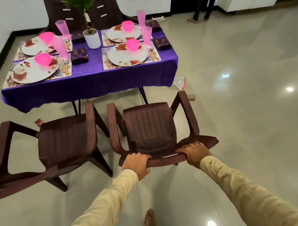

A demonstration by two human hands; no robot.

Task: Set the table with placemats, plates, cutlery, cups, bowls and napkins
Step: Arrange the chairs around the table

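Head view: left hand (136, 163) and right hand (196, 153), fingers (183, 150) curled round chair (149, 127) (table (88, 85) laid).

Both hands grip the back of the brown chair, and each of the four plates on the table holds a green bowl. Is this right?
No. The head view shows the bowls on the four plates are pink, not green. The left hand and right hand do grip the chair back.

Both arms, in beige long sleeves (105, 203), extend forward and converge, with the left hand (137, 165) and right hand (195, 153) each curled, knuckles up, over the top edge of the brown chair back (166, 160).
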